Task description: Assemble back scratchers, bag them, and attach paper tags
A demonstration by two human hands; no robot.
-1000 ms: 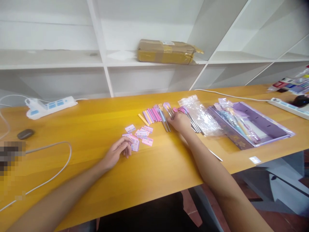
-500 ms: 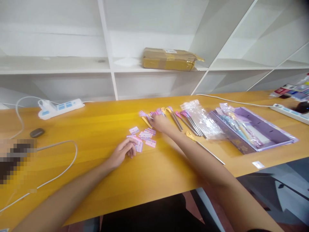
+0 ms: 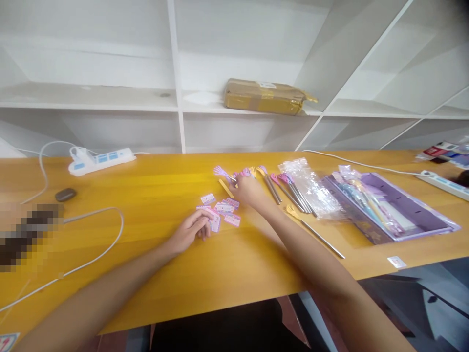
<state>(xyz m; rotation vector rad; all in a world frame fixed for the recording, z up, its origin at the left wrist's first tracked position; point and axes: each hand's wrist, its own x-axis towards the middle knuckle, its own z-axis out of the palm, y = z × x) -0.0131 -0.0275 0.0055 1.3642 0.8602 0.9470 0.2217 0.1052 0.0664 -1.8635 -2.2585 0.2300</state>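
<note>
My left hand lies on the table with its fingers loosely bent and spread over small pink-and-purple printed cards. The fingertips touch one of the cards. My right hand is closed on the metal rod of a back scratcher with a purple hand-shaped head, which points left. A short flat yellow stick lies just below it. Beyond and beside my right hand are more back scratchers with yellow, pink and purple heads, partly hidden by the hand. A yellow-headed back scratcher, extended long, lies under my right forearm's far side.
A clear plastic bag and a purple box with wrapped items stand at the right. Power strips lie at left and right. A white cable loops on the left. A taped carton sits on the shelf.
The view has shifted, so most things appear a little further right and lower. The purple-headed back scratcher has moved slightly away from the yellow stick. My left hand stays on the cards.
</note>
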